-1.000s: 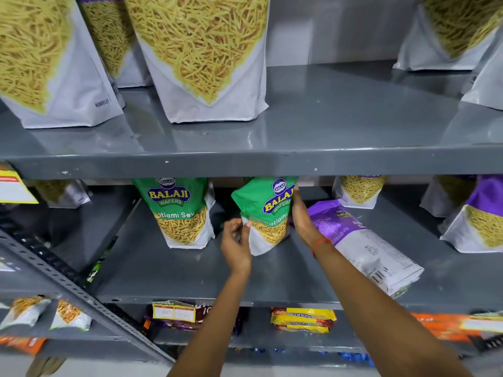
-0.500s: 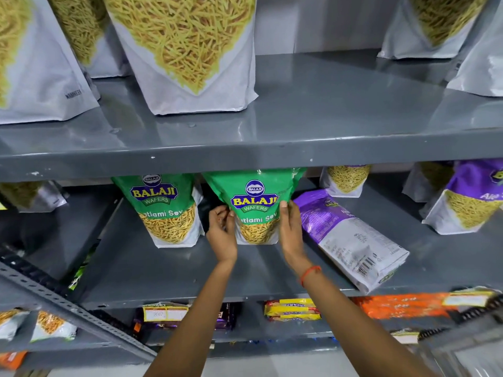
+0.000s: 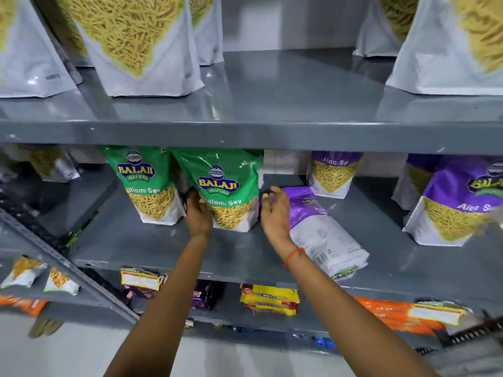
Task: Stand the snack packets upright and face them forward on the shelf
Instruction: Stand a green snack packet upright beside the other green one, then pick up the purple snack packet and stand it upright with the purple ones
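Left hand fingers rest on the upright green packet, mid shelf | right hand open, empty, over the flat purple packet just right | grip its far top edge, tip upright, label forward.

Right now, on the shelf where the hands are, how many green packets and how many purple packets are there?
Green packets: 2
Purple packets: 3
Total: 5
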